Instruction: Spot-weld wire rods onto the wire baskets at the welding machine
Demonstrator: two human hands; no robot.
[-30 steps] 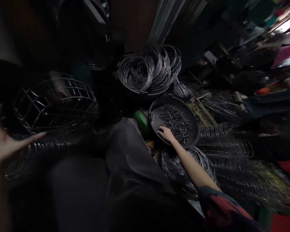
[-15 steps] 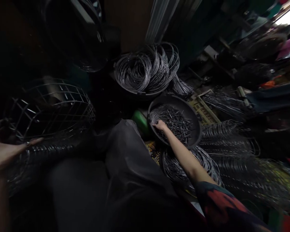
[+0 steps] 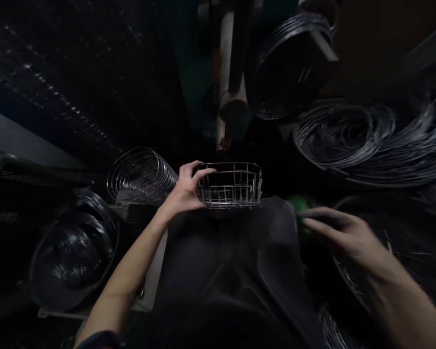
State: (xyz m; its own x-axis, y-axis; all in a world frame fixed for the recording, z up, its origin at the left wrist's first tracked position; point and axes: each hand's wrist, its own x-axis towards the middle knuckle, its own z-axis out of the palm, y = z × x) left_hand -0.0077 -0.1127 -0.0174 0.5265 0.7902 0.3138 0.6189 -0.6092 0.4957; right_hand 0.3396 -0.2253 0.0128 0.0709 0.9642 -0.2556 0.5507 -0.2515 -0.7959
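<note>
In the middle of the head view, a small wire basket (image 3: 232, 205) stands at the far end of my dark-clothed lap (image 3: 221, 271). My left hand (image 3: 185, 189) grips its left end, with the thumb low and the fingers over the upper wires. To the right, my right hand (image 3: 349, 237) is in the air, blurred by motion. Its thumb and forefinger are pinched together, and whatever is between them is too blurred to make out. Beneath and beyond that hand lies a dark basin (image 3: 414, 242) with short pieces of wire in it.
A pan of coiled wire (image 3: 341, 140) sits at the right, behind the basin. A post-like machine part (image 3: 233, 104) hangs ahead of the basket. Wire rings (image 3: 141, 174) stand left of my left hand, above a tub of shiny metal (image 3: 76, 257). A green object (image 3: 297, 203) is beside my knee.
My view has swung left, bringing the wire basket to the centre. My right hand has left the short wires in the basin and moved toward my lap. My left hand now clearly grips the basket.
</note>
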